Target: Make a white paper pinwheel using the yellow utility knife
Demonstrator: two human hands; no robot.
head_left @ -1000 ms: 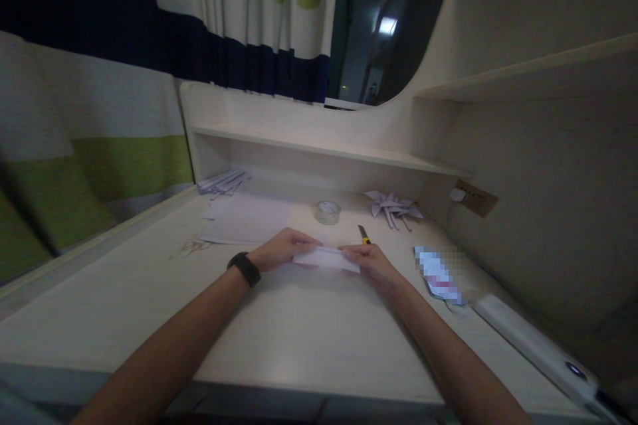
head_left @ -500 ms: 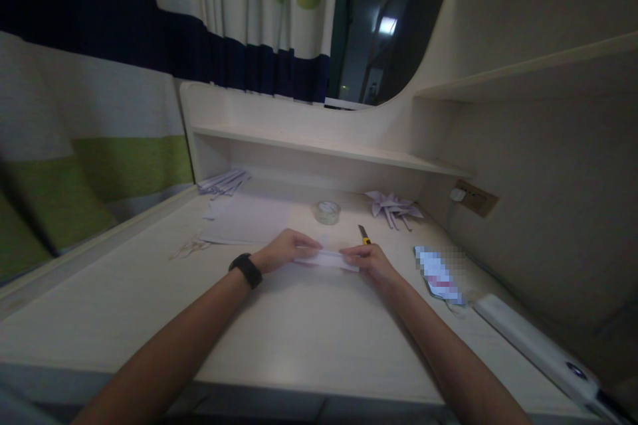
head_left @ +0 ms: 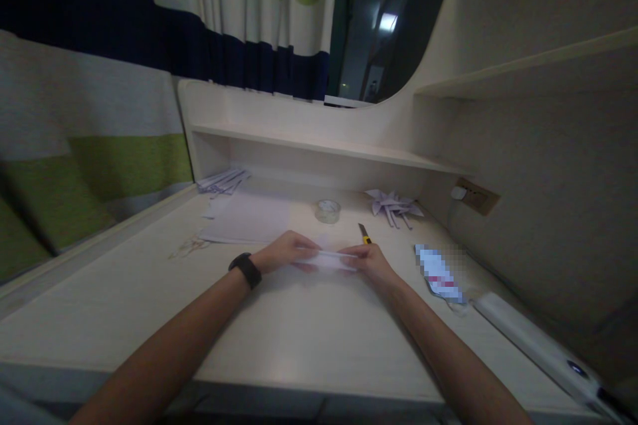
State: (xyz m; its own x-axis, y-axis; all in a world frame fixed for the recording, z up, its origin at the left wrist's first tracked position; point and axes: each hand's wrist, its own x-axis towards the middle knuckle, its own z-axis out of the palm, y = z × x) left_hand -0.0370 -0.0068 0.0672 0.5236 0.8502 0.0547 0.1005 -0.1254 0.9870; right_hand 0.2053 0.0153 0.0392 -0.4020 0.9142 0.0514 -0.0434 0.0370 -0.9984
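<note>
Left hand (head_left: 285,254), right hand (head_left: 367,260), each grip pinching flat white folded paper strip (head_left: 329,259)

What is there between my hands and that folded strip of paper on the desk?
Nothing visible. The left hand and the right hand each pinch one end of the folded paper strip, just above the desk. The utility knife lies behind it, apart.

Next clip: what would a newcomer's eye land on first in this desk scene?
Both hands meet mid-desk on a narrow strip of white paper, the left hand at one end and the right hand at the other. Behind them lie a roll of clear tape, a yellow utility knife and a folded paper pinwheel. A boldly striped curtain fills the left.
</note>
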